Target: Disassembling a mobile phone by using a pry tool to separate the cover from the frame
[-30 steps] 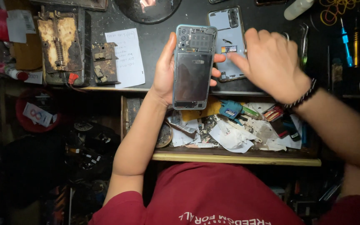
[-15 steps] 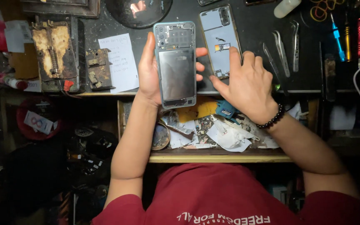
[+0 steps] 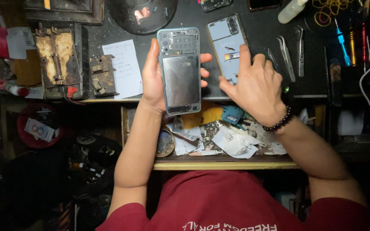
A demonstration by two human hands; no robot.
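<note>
the left hand (image 3: 155, 81) grips an opened pale-blue smartphone body with a grey battery exposed (image 3: 180, 70), thumb along its left edge and fingertips curling round the right edge — clamped across the width, held up over the front lip of the dark counter (image 3: 258, 25). its long axis runs away from the person, camera end farthest, bottom end hanging out over the open wooden drawer (image 3: 223, 162) full of paper scraps and small parts.

just to the right, lying flat on the counter, is a detached light-blue phone back cover (image 3: 228, 42), its long axis nearly parallel to the held phone, leaning slightly left at the far end. the right hand (image 3: 258, 92) rests on the cover's near end, fingers spread and pressing down, index finger reaching farthest up the panel; it pinches nothing that can be seen. a black bead bracelet (image 3: 279, 122) sits on that wrist.

so the cover lies right of the held phone and under the right hand — the nearer of the two. two pairs of metal tweezers (image 3: 287, 51) lie just beyond the right hand's knuckles, and a white handwritten paper note (image 3: 123, 68) lies left of the left hand.
</note>
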